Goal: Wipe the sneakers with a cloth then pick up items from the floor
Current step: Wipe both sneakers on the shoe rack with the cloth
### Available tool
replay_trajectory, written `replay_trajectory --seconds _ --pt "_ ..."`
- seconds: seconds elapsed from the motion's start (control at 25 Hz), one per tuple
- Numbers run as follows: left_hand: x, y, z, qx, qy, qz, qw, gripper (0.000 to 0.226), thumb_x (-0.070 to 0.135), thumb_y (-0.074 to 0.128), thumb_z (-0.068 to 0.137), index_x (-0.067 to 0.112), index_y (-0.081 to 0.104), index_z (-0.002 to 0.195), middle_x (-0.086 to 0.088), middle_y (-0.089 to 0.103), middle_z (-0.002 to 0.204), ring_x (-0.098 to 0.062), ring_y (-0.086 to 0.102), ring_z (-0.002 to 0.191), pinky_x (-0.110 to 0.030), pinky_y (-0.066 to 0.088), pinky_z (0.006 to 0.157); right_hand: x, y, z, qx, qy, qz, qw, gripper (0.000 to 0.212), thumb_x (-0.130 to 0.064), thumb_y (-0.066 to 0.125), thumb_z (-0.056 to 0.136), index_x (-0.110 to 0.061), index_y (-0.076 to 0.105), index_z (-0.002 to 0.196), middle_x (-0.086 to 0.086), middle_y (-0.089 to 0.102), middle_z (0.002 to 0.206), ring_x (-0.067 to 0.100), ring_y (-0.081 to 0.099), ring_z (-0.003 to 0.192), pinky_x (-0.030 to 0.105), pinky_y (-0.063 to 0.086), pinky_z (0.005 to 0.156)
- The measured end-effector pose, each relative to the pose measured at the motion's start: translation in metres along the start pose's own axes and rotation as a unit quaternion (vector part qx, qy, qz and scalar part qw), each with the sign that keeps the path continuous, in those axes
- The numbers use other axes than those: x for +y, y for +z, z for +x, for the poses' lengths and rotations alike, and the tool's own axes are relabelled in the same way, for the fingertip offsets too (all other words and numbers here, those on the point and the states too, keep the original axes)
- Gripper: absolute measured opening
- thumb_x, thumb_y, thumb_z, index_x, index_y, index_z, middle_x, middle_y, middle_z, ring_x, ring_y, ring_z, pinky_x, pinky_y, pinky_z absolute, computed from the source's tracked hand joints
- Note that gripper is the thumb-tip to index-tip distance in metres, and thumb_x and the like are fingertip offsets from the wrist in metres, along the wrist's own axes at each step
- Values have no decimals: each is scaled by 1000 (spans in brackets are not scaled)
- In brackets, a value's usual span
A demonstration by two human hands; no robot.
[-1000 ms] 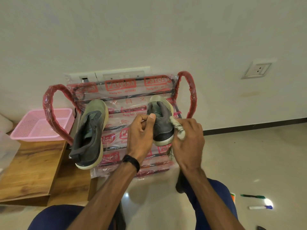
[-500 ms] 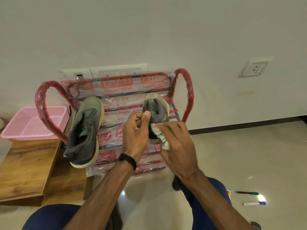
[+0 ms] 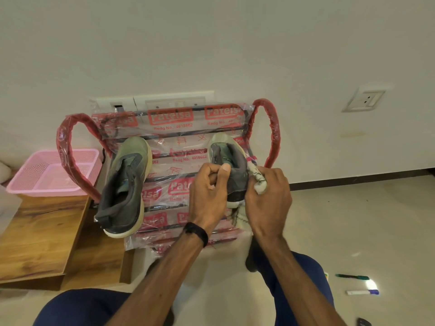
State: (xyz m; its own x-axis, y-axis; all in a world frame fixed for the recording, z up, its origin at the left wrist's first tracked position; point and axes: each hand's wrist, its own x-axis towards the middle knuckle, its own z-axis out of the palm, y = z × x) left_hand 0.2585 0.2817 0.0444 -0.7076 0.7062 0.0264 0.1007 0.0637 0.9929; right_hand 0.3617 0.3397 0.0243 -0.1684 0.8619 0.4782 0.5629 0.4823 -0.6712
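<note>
Two grey-green sneakers lie on a plastic-wrapped rack [image 3: 174,128]. The left sneaker [image 3: 124,184] rests untouched. My left hand [image 3: 208,196] grips the heel collar of the right sneaker [image 3: 229,161], thumb on top. My right hand [image 3: 268,201] holds a bunched white cloth [image 3: 259,184] against that sneaker's right side. On the floor at the right lie a green marker [image 3: 352,276] and a white marker with a blue cap [image 3: 362,292]. A dark item [image 3: 363,322] shows at the bottom edge.
A pink mesh basket [image 3: 53,170] sits on a low wooden table [image 3: 40,234] to the left. The rack has red wrapped loop handles [image 3: 270,132] and stands against a white wall with switch plates [image 3: 364,100]. My knees in dark blue trousers fill the bottom.
My right hand with the cloth has slid from the sneaker's upper toward its right side near the heel. My left hand keeps its grip on the collar.
</note>
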Motion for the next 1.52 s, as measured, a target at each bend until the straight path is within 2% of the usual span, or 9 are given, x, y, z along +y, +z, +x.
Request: replay_trajectory --seconds 0.24,0.36,0.64,0.88,1.04,1.12,1.24,1.36,1.52 --pt "-1 -5 5 18 -4 -7 1000 26 36 58 99 10 62 100 -5 75 91 -14 73 82 -19 55 64 15 -5 -18 -78 -231 -49 969 35 -18 67 88 -7 67 122 8 67 114 22 57 106 28 48 95" --pt "0 3 2 -9 -15 -8 1000 26 36 60 99 11 63 99 -4 76 91 -16 74 85 -33 61 73 12 -4 -16 -48 -135 -24 989 31 -23 57 92 -9 68 117 4 66 109 19 56 101 26 49 88" --pt "-5 9 -2 -3 -34 -10 999 33 53 61 94 20 65 95 1 76 93 -16 73 94 -49 59 84 1 1 8 -15 131 58 990 18 -21 67 93 -15 70 110 -5 63 97 14 62 89 2 39 70" --pt "0 -5 6 32 -46 -51 997 29 38 62 98 8 65 98 -6 76 90 -20 74 87 -47 61 83 19 -10 -16 -112 -208 -59 970 40 -19 64 85 -8 66 123 5 65 115 20 55 105 27 48 92" --pt "6 -3 2 20 -39 -54 998 30 38 61 98 9 66 100 -5 76 93 -16 74 90 -42 61 84 29 -12 -3 -58 -68 7 996 26 -21 63 90 -10 68 113 3 64 103 18 56 93 33 52 81" --pt "8 -8 9 42 -40 -69 996 29 38 60 98 9 66 101 -5 76 95 -16 74 91 -42 60 84 23 -15 -14 -67 -135 26 988 29 -24 60 91 -7 68 114 3 65 106 16 56 97 25 48 86" --pt "6 -17 14 62 -42 -75 994 30 38 62 98 8 66 99 -7 76 94 -21 73 92 -48 59 86 24 -12 -29 -72 -186 4 980 31 -19 65 92 -4 69 119 7 67 111 20 58 104 32 51 92" --pt "4 -19 13 68 -38 -68 995 30 37 62 99 8 66 97 -10 76 92 -23 73 91 -52 58 87 19 -4 -35 -62 -206 -25 976 50 -44 45 104 -2 71 117 10 70 109 18 56 104 36 56 90" --pt "4 -12 10 44 -26 -59 997 33 42 60 98 10 65 97 -7 76 91 -20 74 89 -50 60 83 9 -5 -20 -29 -139 -31 989 39 -35 53 94 -6 70 115 8 68 103 19 56 95 31 52 83"
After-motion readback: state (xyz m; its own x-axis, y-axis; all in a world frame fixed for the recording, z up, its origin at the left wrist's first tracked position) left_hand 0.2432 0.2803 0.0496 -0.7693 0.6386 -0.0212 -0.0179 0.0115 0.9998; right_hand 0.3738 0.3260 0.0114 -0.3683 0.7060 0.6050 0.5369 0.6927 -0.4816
